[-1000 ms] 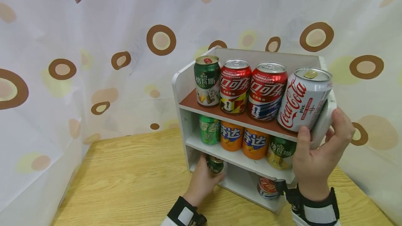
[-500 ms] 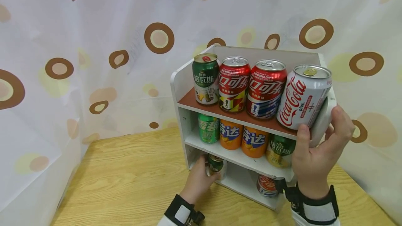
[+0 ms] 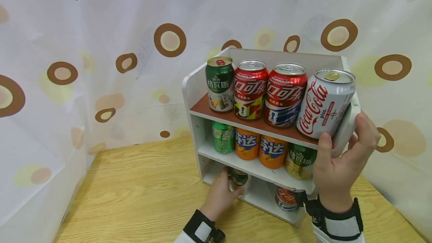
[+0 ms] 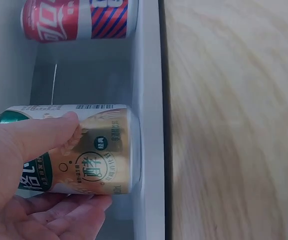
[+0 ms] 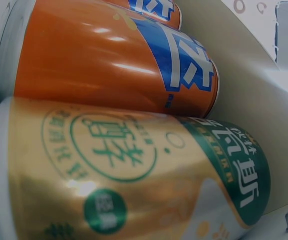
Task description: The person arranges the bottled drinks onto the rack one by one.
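Note:
A small white three-tier shelf (image 3: 199, 141) holds drink cans. On its bottom tier my left hand (image 3: 221, 194) grips a green and gold can (image 4: 104, 160), thumb on one side and fingers on the other. Further right on that tier stands a red cola can (image 3: 286, 199). My right hand (image 3: 344, 164) holds the shelf's right side panel, its thumb at the front edge close under a white Coca-Cola can (image 3: 325, 104). In the right wrist view a gold and green can (image 5: 114, 170) sits beside an orange can (image 5: 109, 60).
The top tier also bears a green and white can (image 3: 220, 85) and two red cola cans (image 3: 250, 89). A green can (image 3: 223, 137) and two orange cans (image 3: 247, 143) stand on the middle tier. Wooden tabletop (image 3: 135, 190) lies under the shelf, a patterned curtain (image 3: 118, 29) behind.
My left hand has shifted slightly right along the bottom tier with the green and gold can. My right hand keeps its hold on the side panel.

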Tool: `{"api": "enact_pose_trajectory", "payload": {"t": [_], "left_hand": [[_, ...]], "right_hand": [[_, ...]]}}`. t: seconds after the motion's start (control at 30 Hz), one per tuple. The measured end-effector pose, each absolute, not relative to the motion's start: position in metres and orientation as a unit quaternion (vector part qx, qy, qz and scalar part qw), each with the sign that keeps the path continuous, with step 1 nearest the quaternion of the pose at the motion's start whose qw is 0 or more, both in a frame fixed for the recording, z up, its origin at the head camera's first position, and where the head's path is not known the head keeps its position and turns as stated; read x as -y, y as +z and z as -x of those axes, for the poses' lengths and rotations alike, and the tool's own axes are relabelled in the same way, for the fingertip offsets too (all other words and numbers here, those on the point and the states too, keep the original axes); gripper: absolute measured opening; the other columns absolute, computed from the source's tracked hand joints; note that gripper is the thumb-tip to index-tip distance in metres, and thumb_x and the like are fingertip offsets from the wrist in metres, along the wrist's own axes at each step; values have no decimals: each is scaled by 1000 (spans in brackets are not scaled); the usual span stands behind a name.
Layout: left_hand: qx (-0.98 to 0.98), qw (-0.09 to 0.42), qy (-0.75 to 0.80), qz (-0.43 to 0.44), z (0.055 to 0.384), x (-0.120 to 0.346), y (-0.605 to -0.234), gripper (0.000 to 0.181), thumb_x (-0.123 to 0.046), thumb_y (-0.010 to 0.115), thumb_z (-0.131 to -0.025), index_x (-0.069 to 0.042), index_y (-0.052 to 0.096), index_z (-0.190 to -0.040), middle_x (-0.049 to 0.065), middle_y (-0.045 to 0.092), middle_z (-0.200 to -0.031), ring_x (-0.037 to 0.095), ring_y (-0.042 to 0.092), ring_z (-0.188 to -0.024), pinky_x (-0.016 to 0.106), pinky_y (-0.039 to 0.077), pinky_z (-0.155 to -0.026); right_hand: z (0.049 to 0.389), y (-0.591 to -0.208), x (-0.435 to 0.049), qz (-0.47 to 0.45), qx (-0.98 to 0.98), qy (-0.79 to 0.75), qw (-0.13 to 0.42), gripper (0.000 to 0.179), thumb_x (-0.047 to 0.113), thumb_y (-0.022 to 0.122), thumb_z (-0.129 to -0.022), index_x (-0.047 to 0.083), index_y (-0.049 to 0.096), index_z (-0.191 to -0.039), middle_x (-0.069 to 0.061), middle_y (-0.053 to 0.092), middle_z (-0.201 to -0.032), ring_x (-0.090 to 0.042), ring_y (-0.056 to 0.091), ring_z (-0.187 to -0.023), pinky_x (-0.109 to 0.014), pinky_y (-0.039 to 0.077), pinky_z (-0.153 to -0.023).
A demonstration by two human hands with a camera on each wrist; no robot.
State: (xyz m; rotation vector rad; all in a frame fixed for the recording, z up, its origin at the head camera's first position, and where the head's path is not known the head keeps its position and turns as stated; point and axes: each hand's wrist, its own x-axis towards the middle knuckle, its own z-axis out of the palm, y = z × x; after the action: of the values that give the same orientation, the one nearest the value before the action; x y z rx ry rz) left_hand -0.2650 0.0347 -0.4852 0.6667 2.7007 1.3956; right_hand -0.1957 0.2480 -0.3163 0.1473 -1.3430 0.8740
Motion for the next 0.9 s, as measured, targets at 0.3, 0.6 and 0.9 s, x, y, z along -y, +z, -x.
{"api": "enact_pose_trajectory", "payload": {"t": [0.3,0.6,0.9], "left_hand": [[-867,14,443,-228,258,-46,-485,73,-19,86,-85,6,46,-142,22,63,-132,34,66,-118,46,56,-100],[-865,27,442,-236,251,-62,-487,75,-22,87,-84,3,47,-142,20,63,-132,32,66,-118,43,56,-99],[-869,31,434,-236,246,-81,-488,77,-25,87,-84,2,47,-144,19,63,-134,31,65,-122,40,56,-101]], "right_hand": [[196,-316,-247,-63,601,393,693,50,33,62,-98,-6,43,-124,-18,48,-135,-31,47,-128,-21,45,-102],[196,-317,-246,-64,602,391,694,51,33,62,-98,-6,43,-124,-18,48,-135,-31,47,-128,-20,45,-101],[196,-316,-246,-63,600,390,696,49,31,61,-98,-7,43,-123,-18,48,-134,-31,47,-128,-21,45,-103]]}}
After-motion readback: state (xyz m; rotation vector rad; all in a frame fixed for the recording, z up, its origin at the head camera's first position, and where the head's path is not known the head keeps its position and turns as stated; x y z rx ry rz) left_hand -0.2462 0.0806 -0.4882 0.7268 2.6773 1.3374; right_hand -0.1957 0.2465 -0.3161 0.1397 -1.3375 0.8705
